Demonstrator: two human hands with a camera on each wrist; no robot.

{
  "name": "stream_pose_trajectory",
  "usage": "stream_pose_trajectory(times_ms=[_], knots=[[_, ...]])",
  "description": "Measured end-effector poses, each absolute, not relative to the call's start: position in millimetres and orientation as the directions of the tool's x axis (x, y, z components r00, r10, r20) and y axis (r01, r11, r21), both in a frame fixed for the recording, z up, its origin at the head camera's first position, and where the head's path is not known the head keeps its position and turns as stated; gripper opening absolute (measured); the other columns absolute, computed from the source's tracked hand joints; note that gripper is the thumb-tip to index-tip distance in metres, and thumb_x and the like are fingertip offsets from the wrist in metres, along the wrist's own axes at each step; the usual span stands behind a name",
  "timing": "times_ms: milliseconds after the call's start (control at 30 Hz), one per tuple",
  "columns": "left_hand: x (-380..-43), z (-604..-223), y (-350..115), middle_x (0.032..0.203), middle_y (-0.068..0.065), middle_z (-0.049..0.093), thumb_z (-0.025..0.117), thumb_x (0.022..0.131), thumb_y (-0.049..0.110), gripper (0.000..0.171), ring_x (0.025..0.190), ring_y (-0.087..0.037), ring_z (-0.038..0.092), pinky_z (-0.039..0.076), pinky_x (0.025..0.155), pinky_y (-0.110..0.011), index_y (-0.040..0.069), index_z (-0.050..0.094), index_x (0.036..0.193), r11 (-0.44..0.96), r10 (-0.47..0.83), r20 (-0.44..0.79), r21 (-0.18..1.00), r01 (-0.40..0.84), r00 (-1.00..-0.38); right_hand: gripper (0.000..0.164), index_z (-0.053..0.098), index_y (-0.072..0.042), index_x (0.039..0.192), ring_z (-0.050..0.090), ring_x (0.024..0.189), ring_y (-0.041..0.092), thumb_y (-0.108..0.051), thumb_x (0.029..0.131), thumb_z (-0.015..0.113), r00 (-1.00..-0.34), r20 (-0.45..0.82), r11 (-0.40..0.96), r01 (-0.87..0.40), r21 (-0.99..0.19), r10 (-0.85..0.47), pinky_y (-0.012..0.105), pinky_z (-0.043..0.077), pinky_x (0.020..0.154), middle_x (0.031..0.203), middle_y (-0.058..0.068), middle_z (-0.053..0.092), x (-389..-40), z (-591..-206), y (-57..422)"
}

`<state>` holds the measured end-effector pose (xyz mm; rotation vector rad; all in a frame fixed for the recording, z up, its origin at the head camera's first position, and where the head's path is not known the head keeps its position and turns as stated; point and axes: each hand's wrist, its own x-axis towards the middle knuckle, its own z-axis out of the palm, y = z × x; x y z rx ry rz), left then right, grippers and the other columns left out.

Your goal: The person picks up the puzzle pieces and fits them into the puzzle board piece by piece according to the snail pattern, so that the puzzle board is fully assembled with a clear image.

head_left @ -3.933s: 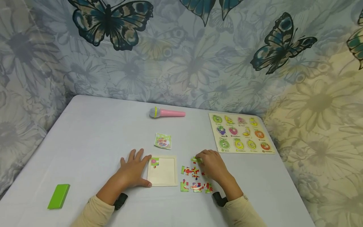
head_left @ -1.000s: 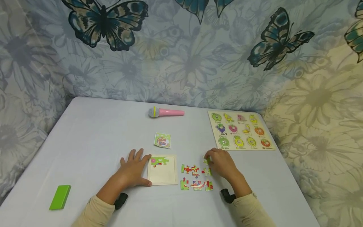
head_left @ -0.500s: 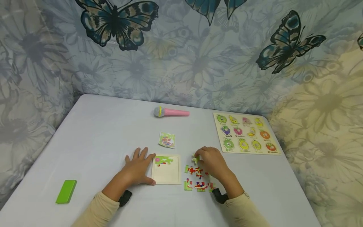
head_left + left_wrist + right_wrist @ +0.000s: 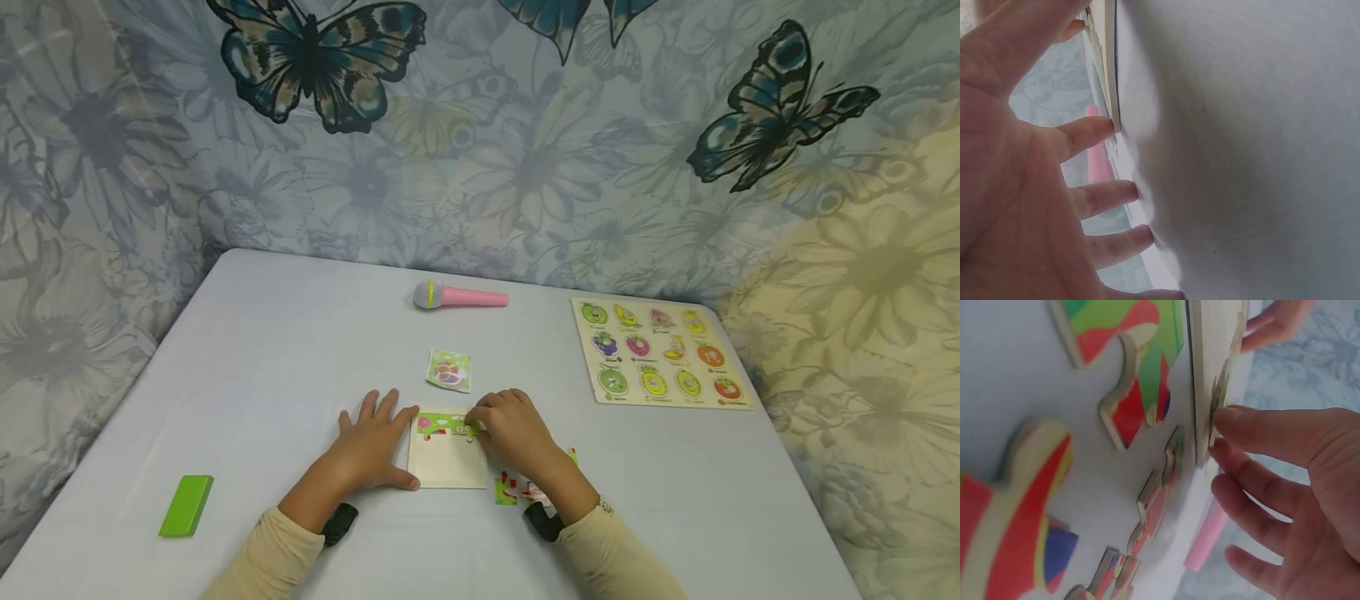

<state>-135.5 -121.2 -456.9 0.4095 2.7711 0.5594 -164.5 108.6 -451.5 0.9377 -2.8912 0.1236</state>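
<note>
A shallow wooden puzzle tray (image 4: 447, 468) lies in front of the person, with a strip of green puzzle pieces (image 4: 442, 422) along its far edge. My left hand (image 4: 367, 454) is spread on the table, its index finger and thumb touching the tray's left side. At the tray's far right corner, my right hand (image 4: 517, 433) pinches a green puzzle piece (image 4: 470, 431) between thumb and index finger. Right of the tray lie loose puzzle pieces (image 4: 506, 490), partly hidden by the right forearm; the right wrist view shows several of these red and green pieces (image 4: 1129, 394) close up.
Beyond the tray lies a small picture card (image 4: 449, 371), and farther back a pink toy microphone (image 4: 472, 297). A fruit picture board (image 4: 663, 354) sits at the back right. On the left lies a green block (image 4: 186, 506). A butterfly-patterned cloth hangs behind the table.
The right hand has moved left from the loose pieces to the tray's far right corner, carrying a green puzzle piece. A second green piece joined the strip earlier. The left hand stays at the tray.
</note>
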Motion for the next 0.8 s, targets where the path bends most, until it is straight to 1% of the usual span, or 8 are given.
stream_pose_trajectory(times_ms=[233, 467, 633, 733, 800], knots=[[-136, -455, -119, 0.155, -0.023, 0.025, 0.089, 0.062, 0.046, 0.1, 0.142, -0.048, 0.014, 0.019, 0.097, -0.08, 0.012, 0.044, 0.145, 0.886, 0.331, -0.214, 0.405, 0.225, -0.919, 0.017, 0.077, -0.022, 0.096, 0.063, 0.101, 0.022, -0.017, 0.08, 0.08, -0.815, 0.132, 0.821, -0.571, -0.018, -0.564, 0.049, 0.042, 0.101, 0.102, -0.001, 0.071, -163, -451, 107], [-136, -454, -118, 0.155, -0.023, 0.024, 0.089, 0.062, 0.046, 0.1, 0.142, -0.048, 0.013, 0.019, 0.098, -0.08, 0.012, 0.044, 0.145, 0.886, 0.329, -0.224, 0.409, 0.218, -0.917, 0.016, 0.077, -0.021, 0.098, 0.063, 0.1, 0.023, -0.016, 0.083, 0.076, -0.815, 0.12, 0.819, -0.573, -0.02, -0.567, 0.05, 0.042, 0.101, 0.102, -0.001, 0.072, -161, -451, 109], [-136, -456, -118, 0.155, -0.023, 0.024, 0.089, 0.062, 0.046, 0.1, 0.142, -0.049, 0.013, 0.019, 0.098, -0.08, 0.012, 0.044, 0.145, 0.888, 0.325, -0.23, 0.408, 0.213, -0.917, 0.02, 0.076, -0.02, 0.104, 0.062, 0.107, 0.024, -0.016, 0.086, 0.074, -0.818, 0.072, 0.813, -0.576, -0.086, -0.571, 0.054, 0.039, 0.103, 0.108, -0.002, 0.071, -160, -449, 117], [-135, -457, -119, 0.155, -0.024, 0.024, 0.089, 0.063, 0.045, 0.1, 0.142, -0.049, 0.013, 0.019, 0.098, -0.08, 0.011, 0.044, 0.145, 0.888, 0.327, -0.23, 0.407, 0.214, -0.917, 0.023, 0.075, -0.02, 0.107, 0.061, 0.111, 0.024, -0.016, 0.085, 0.074, -0.834, 0.05, 0.824, -0.551, -0.134, -0.55, 0.056, 0.037, 0.104, 0.111, -0.001, 0.071, -158, -446, 125], [-134, -456, -120, 0.155, -0.024, 0.024, 0.089, 0.063, 0.045, 0.1, 0.142, -0.049, 0.013, 0.018, 0.098, -0.08, 0.011, 0.043, 0.145, 0.887, 0.327, -0.231, 0.409, 0.214, -0.916, 0.023, 0.075, -0.019, 0.106, 0.06, 0.111, 0.024, -0.015, 0.083, 0.076, -0.85, 0.042, 0.839, -0.525, -0.144, -0.524, 0.056, 0.036, 0.105, 0.111, -0.001, 0.071, -155, -443, 132]])
